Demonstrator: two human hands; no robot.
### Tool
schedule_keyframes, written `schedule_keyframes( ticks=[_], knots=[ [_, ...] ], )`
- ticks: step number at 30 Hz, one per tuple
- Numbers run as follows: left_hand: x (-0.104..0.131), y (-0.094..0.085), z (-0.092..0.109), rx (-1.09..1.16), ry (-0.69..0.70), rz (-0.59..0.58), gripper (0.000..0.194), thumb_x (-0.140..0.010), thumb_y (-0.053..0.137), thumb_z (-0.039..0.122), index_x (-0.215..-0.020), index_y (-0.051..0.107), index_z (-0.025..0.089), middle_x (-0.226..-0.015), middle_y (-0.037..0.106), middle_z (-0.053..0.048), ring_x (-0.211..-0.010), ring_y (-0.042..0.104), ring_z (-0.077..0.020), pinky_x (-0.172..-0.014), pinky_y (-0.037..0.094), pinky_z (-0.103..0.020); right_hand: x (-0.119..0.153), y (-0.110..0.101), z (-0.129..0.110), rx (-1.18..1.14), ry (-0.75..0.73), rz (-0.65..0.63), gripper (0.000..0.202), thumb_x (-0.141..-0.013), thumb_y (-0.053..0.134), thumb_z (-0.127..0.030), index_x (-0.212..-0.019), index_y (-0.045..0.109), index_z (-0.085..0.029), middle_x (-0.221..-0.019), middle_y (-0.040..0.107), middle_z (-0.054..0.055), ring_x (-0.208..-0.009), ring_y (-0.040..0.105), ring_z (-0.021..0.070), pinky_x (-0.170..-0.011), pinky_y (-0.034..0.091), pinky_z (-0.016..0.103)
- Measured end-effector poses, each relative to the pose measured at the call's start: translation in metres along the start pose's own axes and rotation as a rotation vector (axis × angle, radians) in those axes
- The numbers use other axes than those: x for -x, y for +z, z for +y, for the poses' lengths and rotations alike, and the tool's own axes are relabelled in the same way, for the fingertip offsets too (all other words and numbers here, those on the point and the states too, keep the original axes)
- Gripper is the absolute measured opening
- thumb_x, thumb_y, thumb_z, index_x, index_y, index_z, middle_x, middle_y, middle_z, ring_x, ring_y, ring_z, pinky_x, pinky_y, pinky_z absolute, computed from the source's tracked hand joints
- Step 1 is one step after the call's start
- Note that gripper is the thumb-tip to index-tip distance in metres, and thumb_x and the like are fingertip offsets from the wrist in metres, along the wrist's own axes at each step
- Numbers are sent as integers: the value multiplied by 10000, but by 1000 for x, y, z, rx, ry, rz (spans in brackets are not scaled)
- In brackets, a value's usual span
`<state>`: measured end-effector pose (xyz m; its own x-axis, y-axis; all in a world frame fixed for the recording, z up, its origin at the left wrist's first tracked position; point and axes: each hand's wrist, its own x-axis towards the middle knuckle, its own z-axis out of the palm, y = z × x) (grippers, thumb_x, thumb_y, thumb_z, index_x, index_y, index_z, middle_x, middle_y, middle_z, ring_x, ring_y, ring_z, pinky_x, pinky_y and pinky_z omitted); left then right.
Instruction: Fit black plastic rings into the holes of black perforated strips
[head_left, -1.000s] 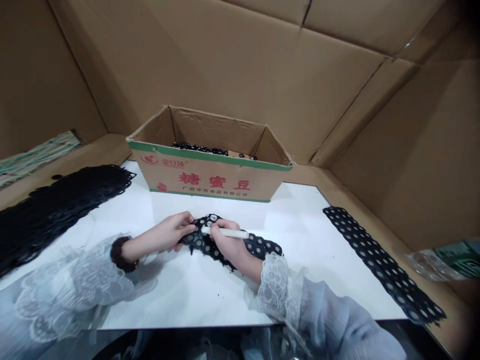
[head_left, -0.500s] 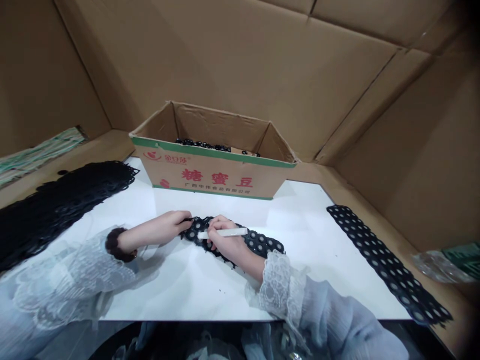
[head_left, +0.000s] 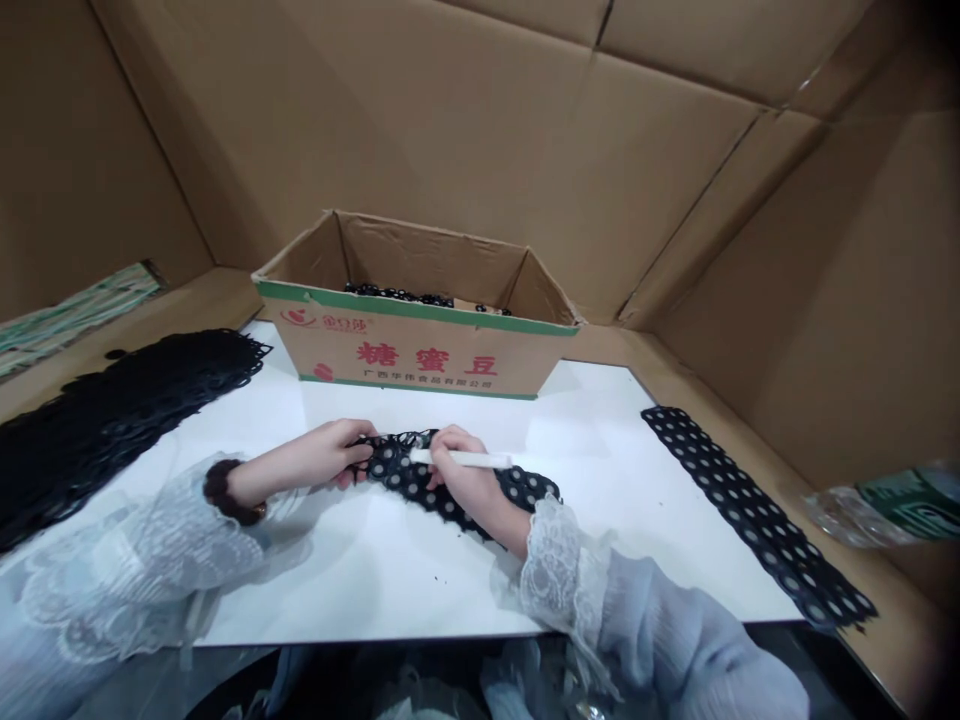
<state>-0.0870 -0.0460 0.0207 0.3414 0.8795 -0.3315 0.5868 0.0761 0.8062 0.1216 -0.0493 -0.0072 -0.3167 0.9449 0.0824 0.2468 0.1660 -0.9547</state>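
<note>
A black perforated strip (head_left: pixel 397 482), with rows of round holes showing pale, lies slantwise in front of me. My left hand (head_left: pixel 341 452) pinches its left end between thumb and fingers. Over the strip's middle, my right hand (head_left: pixel 463 470) grips a slim white pen-like tool (head_left: pixel 480 460), held as one holds a pen. The tool's left tip is at the strip near its upper left part; whether it touches the black material I cannot tell. My right hand and wrist hide part of the strip.
Behind the hands stands an open cardboard box (head_left: pixel 420 345) with black pieces inside. A heap of black strands (head_left: pixel 127 410) lies left on the white board (head_left: pixel 337 590). Another perforated black strip (head_left: pixel 750 510) runs along the right edge, near a plastic bottle (head_left: pixel 900 505). Cardboard walls (head_left: pixel 450 120) surround the board.
My right hand and the white tool have shifted slightly right and up along the strip. More of my left fingers now shows under the strip's end. The whole view has tilted a little.
</note>
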Motion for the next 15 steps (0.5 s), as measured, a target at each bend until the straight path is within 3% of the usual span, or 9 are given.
schedule_keyframes(
  ticks=[3,9,15],
  knots=[
    [-5,1,-3,-9,11,-22,335,-762,468,411,-973,563,168,-715,605,-34,-555,569,-181,-477,420,-257,1,-9,1,61,-9,51,232,-747,453,-193,-517,485,-175,-775,534,13,-618,519,105,-586,446,253],
    [-8,17,-9,-208,157,189,232,-770,374,297,-894,540,194,-858,616,-42,-823,569,-211,-773,429,-300,0,-8,3,148,-14,75,214,-714,453,-165,-508,513,-173,-785,553,22,-688,522,124,-647,441,265],
    [-10,21,-8,-214,135,209,202,-799,311,294,-814,488,198,-809,583,-26,-802,546,-200,-751,416,-291,-1,-7,4,160,-24,63,210,-709,445,-138,-506,484,-174,-776,544,15,-725,531,126,-705,429,266]
  ],
)
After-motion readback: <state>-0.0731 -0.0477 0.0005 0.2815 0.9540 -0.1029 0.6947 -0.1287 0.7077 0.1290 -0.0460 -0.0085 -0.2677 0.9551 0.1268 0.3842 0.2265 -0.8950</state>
